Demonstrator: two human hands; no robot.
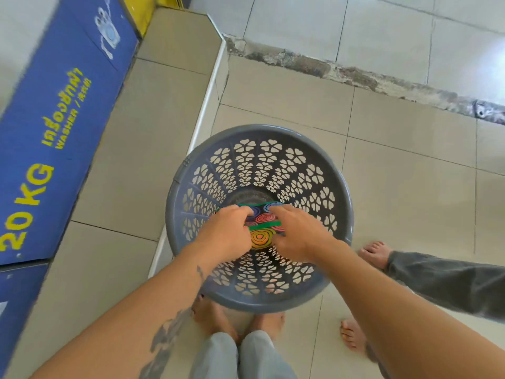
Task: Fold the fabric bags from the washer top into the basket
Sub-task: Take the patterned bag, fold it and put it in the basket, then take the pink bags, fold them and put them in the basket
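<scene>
A folded fabric bag (261, 226), dark with coloured spiral circles and green trim, hangs over the open mouth of a round grey basket (340, 184) with heart-shaped cut-outs. My left hand (226, 233) grips the bag's left side. My right hand (299, 233) grips its right side. Both hands are inside the basket's rim, above its bottom. The basket's floor shows dark and holds nothing I can see. The washer's blue front (52, 127) with yellow "20 KG" lettering stands at the left; its top is out of view.
The basket stands on beige floor tiles beside a raised tiled step with a white edge (207, 88). My bare feet (240, 321) are just below the basket. Another person's bare feet and grey trouser leg (437, 280) are at the right.
</scene>
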